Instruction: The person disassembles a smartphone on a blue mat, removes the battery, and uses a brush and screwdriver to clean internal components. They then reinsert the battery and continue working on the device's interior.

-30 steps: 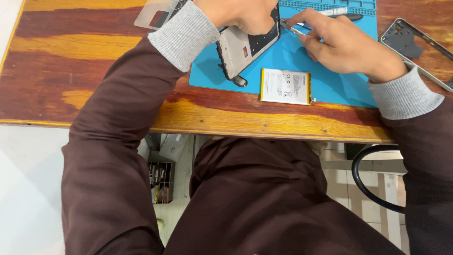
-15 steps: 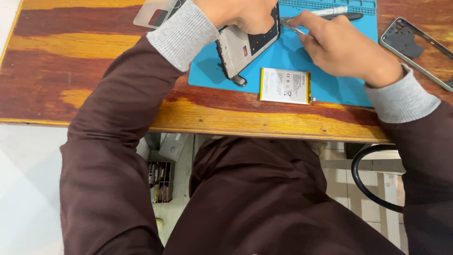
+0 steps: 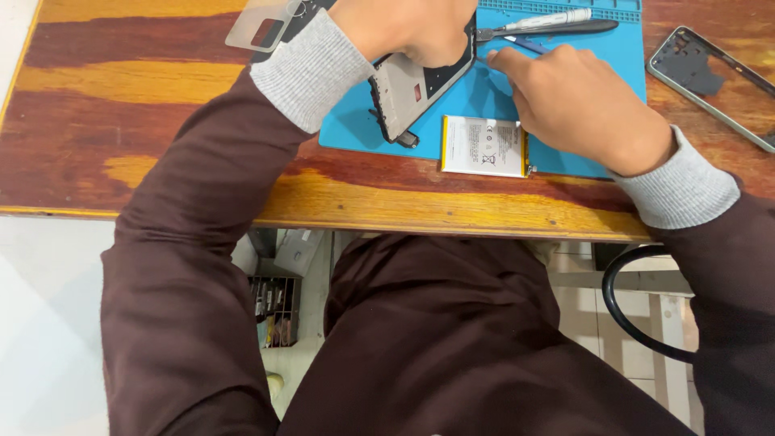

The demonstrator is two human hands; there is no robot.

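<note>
Gripping opened phone (image 3: 416, 85), left hand (image 3: 408, 28)

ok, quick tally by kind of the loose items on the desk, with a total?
Opened phone body, held by left hand: 1
Battery: 1
Phone frame: 1
Clear plastic cover: 1
Blue mat: 1
Hand tools: 2, maybe more under right hand
Total: 7
</note>
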